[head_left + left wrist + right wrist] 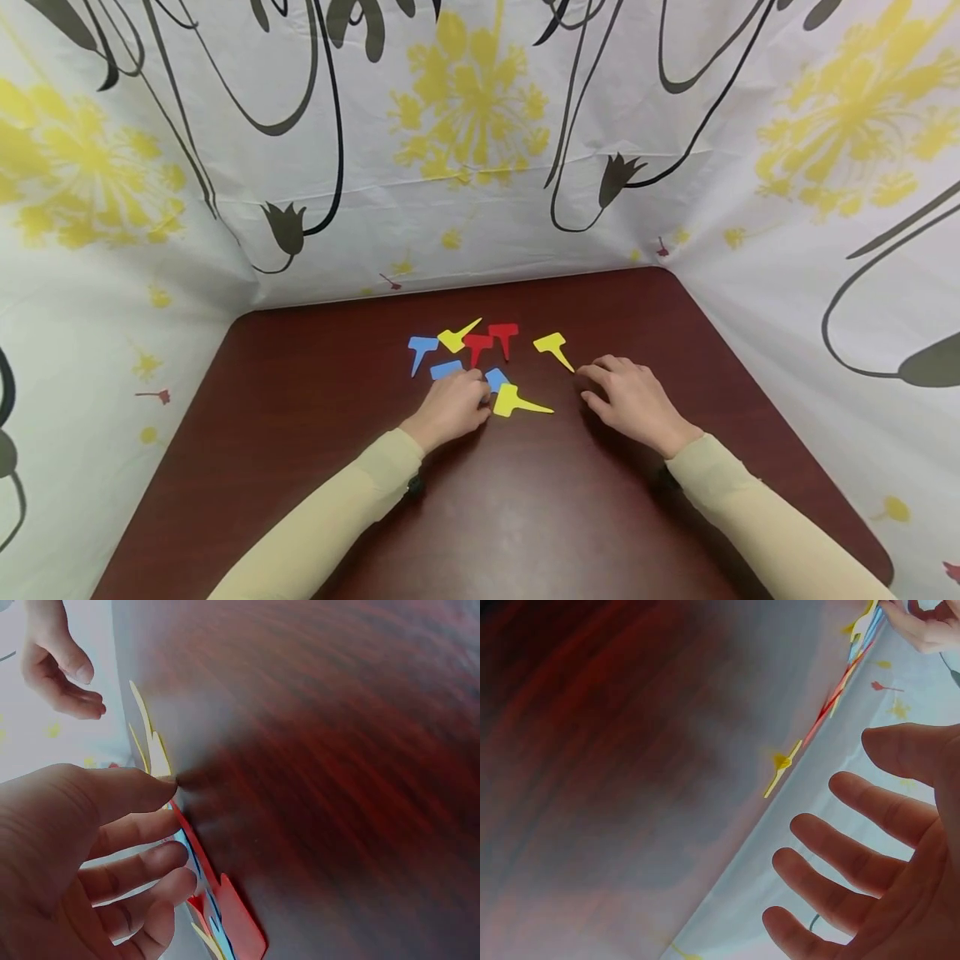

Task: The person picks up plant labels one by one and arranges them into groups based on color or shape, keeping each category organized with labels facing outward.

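My left hand (450,408) hovers low over a loose group of T-shaped plastic plant labels, fingers bent down among them. In the left wrist view a red plant label (241,922) lies beside its fingertips, its stem running toward the gap between thumb and index finger. That hand partly covers a blue plant label (446,369). Just to its right are another blue plant label (495,380) and a yellow plant label (506,400). My right hand (630,400) holds nothing; its fingers are spread and relaxed, close to the stem tip of a yellow plant label (552,344).
Farther back lie a blue plant label (422,344), a yellow one (453,340) and two red plant labels (503,331), some overlapping. The dark red-brown table (300,433) meets a flower-patterned white curtain (450,225) at its back and sides.
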Demonstrator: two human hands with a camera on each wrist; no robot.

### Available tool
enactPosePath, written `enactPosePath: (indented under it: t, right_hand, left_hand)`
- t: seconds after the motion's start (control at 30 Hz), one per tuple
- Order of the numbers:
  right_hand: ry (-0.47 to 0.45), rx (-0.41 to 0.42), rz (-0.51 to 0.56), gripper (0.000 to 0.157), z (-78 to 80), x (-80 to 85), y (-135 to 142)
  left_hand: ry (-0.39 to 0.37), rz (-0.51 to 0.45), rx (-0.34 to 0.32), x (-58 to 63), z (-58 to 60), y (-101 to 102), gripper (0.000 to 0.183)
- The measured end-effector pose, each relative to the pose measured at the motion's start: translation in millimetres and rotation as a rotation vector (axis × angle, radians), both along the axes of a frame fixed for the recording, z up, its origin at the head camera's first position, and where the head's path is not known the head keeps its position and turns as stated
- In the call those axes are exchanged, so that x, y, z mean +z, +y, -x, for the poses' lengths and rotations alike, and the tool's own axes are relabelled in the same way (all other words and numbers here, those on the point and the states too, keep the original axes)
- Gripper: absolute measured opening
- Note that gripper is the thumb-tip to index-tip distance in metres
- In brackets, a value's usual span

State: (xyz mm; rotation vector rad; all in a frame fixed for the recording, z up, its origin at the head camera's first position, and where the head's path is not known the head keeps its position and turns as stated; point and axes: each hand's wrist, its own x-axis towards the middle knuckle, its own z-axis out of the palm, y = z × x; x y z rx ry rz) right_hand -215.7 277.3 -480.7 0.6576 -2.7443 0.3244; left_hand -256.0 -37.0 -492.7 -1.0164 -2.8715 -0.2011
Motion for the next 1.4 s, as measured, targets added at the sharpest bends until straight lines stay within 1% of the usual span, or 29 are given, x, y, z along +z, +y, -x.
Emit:
enactPosePath:
  t: [0.13, 0.3, 0.43, 0.57, 0.67, 0.8, 0.93, 1.03, 1.27, 1.4]
  right_hand:
    - [-0.017, -0.023, -0.014, 0.033, -2.6, -1.8, 2]
    - [-0.034, -0.042, -0.031, 0.034, -4.5, -4.0, 3]
    - [-0.030, -0.041, -0.039, 0.035, -3.8, -5.9, 3]
    - [-0.023, -0.037, -0.040, 0.035, -3.8, -7.3, 3]
    - [-0.023, -0.040, -0.043, 0.036, -3.9, -8.9, 3]
    - [-0.034, -0.043, -0.050, 0.037, -4.3, -10.8, 3]
    - [-0.050, -0.040, -0.054, 0.038, -3.7, -11.0, 2]
    - [-0.064, -0.036, -0.058, 0.039, -2.7, -10.2, 1]
    - [-0.091, -0.036, -0.085, 0.041, -1.3, -8.8, 0]
    - [-0.094, -0.031, -0.092, 0.042, -0.8, -8.0, 0]
  left_hand:
    - [0.011, 0.023, -0.012, -0.5, 1.5, 5, 0.011]
    - [0.036, 0.054, -0.053, -0.5, 3.3, 8, 0.007]
    - [0.035, 0.063, -0.086, 0.6, 3.0, 7, 0.010]
    - [0.043, 0.063, -0.133, 4.7, -0.1, 2, 0.013]
    - [0.055, 0.051, -0.166, 9.2, -3.5, -1, 0.010]
    - [0.030, 0.010, -0.193, 16.6, -8.6, -8, 0.009]
    - [-0.012, -0.021, -0.226, 25.3, -14.8, -18, 0.012]
    - [-0.022, -0.020, -0.264, 30.9, -20.8, -31, 0.013]
    - [0.011, 0.030, -0.331, 39.4, -38.0, -67, 0.016]
    - [0.028, 0.072, -0.339, 40.3, -43.5, -84, 0.016]
